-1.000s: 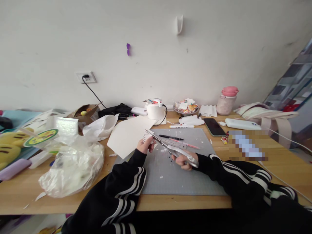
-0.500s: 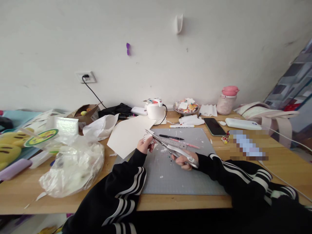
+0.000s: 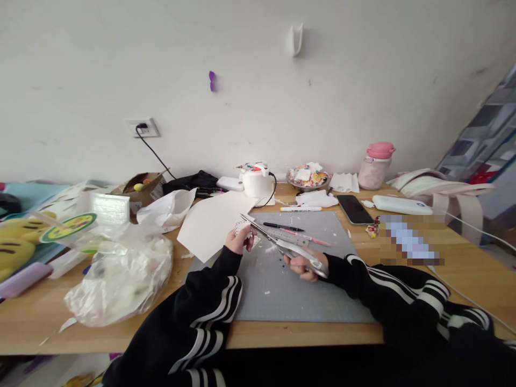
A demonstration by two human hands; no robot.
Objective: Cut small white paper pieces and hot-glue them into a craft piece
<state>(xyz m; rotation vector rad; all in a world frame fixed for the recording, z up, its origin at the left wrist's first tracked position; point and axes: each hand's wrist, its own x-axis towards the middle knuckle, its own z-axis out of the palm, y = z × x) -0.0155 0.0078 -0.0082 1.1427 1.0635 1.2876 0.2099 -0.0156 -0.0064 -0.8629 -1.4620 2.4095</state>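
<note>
My left hand (image 3: 241, 239) pinches a small piece of white paper (image 3: 242, 226) with a dark scalloped outline drawn on it. In my right hand (image 3: 302, 266) is a pair of scissors (image 3: 296, 250) with grey-white handles, its fingers wrapped round the grips. The blades point up and left and reach the paper's edge beside my left thumb. Both hands are above a grey cutting mat (image 3: 302, 301). Under and behind the scissors lie a ruler (image 3: 296, 237), a black pen (image 3: 283, 227) and a pinkish pen (image 3: 318, 240).
A large white sheet (image 3: 213, 220) lies left of the mat. Further left is a crumpled plastic bag (image 3: 121, 279). A bowl of paper scraps (image 3: 308, 177), a white pot (image 3: 257, 184) and a pink-lidded bottle (image 3: 377, 166) stand along the wall. A phone (image 3: 355, 209) rests at the right.
The small paper has turned slightly in my left hand, next to the blades. Otherwise both hands and the scissors stay in nearly the same place.
</note>
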